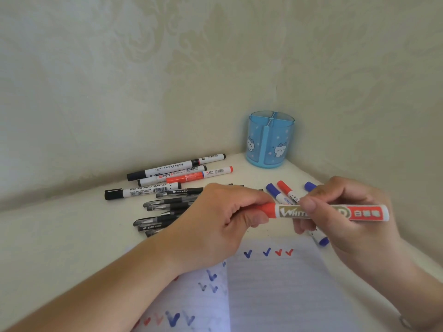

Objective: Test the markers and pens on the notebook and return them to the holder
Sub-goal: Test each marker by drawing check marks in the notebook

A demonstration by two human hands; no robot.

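Observation:
I hold a red whiteboard marker [359,213] level above the notebook [282,288]. My left hand [215,221] pinches its red cap end and my right hand [345,212] grips the barrel. The open lined notebook carries blue and red tick marks. The blue pen holder [269,140] stands in the far corner with nothing showing above its rim. Whiteboard markers [177,171] lie in a row at the back left. Several black gel pens [163,207] lie in a heap in front of them, partly hidden by my left hand.
Small blue and red markers [282,190] lie just behind my hands, and another blue-ended one [320,239] lies under my right hand. Patterned walls meet in a corner behind the holder. The cream tabletop [60,236] stretches to the left.

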